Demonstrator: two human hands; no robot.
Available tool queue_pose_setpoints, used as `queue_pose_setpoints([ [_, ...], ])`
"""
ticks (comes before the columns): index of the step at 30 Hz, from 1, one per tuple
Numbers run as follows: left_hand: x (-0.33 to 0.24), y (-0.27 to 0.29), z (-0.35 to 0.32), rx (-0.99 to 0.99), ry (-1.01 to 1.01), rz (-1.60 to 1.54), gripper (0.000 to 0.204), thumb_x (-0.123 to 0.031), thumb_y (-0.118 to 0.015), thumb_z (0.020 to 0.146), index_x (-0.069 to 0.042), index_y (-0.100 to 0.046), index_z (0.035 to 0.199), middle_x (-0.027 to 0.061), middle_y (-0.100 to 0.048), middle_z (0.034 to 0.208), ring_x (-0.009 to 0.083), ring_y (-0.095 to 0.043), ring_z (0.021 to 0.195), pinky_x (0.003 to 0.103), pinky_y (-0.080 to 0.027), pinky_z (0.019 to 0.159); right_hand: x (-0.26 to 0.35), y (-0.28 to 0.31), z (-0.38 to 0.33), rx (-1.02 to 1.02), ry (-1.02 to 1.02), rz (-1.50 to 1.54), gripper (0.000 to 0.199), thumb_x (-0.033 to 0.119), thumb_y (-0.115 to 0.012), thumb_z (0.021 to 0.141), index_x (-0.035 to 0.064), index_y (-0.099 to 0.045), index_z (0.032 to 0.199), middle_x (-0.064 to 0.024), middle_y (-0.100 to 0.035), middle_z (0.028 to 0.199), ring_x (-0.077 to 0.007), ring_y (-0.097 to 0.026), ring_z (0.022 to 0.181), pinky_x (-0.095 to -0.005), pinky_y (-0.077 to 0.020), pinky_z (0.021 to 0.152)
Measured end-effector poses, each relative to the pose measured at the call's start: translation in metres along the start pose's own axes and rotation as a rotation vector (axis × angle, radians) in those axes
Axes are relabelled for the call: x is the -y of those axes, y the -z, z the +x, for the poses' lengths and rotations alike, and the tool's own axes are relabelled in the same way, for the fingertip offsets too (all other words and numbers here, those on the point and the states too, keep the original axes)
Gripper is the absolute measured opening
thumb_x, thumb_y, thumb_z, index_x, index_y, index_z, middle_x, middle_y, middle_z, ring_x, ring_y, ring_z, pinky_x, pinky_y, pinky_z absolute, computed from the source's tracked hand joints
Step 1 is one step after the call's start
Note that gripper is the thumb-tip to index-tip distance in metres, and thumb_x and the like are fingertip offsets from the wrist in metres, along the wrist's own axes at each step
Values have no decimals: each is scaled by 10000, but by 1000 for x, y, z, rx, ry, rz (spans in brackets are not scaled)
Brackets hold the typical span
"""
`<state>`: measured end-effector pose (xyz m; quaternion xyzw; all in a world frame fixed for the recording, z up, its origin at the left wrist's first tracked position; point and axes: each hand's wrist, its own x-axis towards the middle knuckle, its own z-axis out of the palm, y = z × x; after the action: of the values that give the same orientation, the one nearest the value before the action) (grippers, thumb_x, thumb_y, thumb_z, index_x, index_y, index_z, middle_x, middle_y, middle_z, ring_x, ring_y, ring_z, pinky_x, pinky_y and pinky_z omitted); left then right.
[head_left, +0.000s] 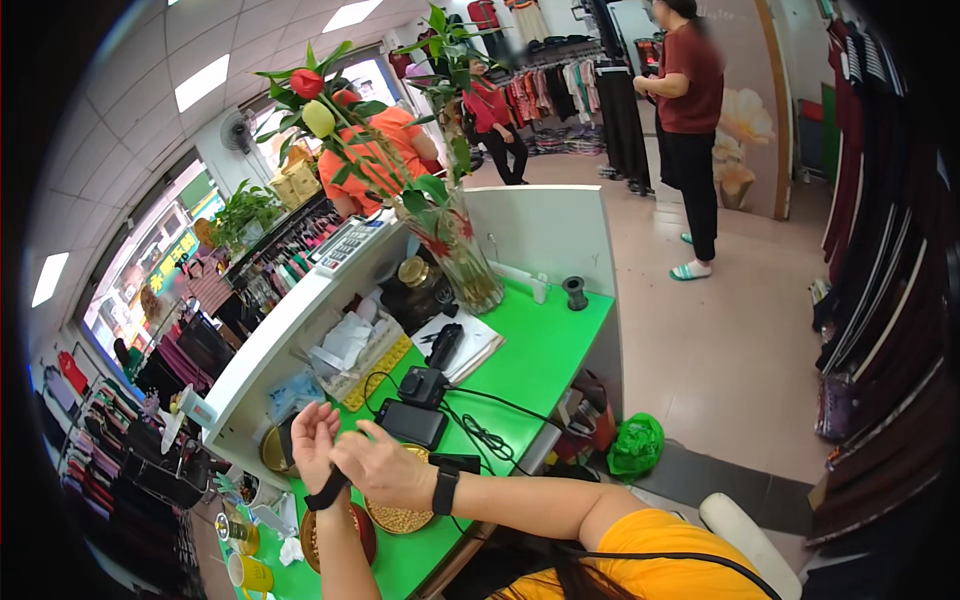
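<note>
My left hand [316, 436] is raised over the green desk [545, 345], its fingers loosely bent and apart, with nothing visible in them. Across its wrist comes my right hand [385, 468], fingers curled in against the left palm's base; what they pinch, if anything, is hidden. Each wrist wears a black band. Beneath the forearms sit a yellow-rimmed bowl of pale beans [400, 519] and a red bowl [366, 535], both partly covered by my arms. Just beyond my hands lie a black flat device [411, 424] and a small black camera-like device [423, 386] with cables.
A glass vase [470, 265] of flowers stands at the desk's far end, near a dark spool [574, 293]. A white basket [355, 350] lines the left partition. Yellow mug [250, 573] at lower left; green plastic bag [636, 446] on the floor. Other people stand farther off among clothes racks.
</note>
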<state>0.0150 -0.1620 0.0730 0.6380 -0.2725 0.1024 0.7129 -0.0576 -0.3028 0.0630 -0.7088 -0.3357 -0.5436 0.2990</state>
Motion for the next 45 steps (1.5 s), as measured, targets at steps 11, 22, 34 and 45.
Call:
queue_pose_setpoints([
  [11, -18, -48, -11, -34, 171, -80, 408, -25, -438, 938, -11, -385, 1342, 94, -441, 1319, 178, -436, 1203, 295, -342, 1027, -27, 6, 5, 10, -118, -159, 203, 110, -501, 780, 52, -466, 971, -85, -530, 837, -238, -537, 794, -337, -424, 726],
  [22, -21, -65, -18, -201, 248, -120, 483, -47, -408, 948, -19, -281, 1413, 117, -421, 1348, 153, -448, 1183, 264, -353, 990, -34, 7, 3, 76, -166, -287, 112, 139, -537, 755, 80, -493, 839, -64, -511, 805, -228, -525, 798, -339, -407, 698],
  [34, -31, -70, -31, 461, 39, 721, 763, -66, -496, 863, 101, 7, 1411, 328, -112, 1463, 391, -149, 1378, 358, -186, 1111, -77, 9, -1, 145, -485, -367, 101, 145, -528, 797, 56, -528, 846, -143, -552, 809, -349, -565, 764, -452, -455, 633],
  [45, -119, -32, -81, 362, 112, 157, 528, -123, -578, 886, 11, -369, 1352, 145, -397, 1374, 237, -387, 1275, 367, -322, 1050, -250, 98, -33, 475, -1032, -670, 260, 220, -560, 840, -28, -627, 878, -257, -629, 929, -423, -597, 879, -476, -491, 754],
])
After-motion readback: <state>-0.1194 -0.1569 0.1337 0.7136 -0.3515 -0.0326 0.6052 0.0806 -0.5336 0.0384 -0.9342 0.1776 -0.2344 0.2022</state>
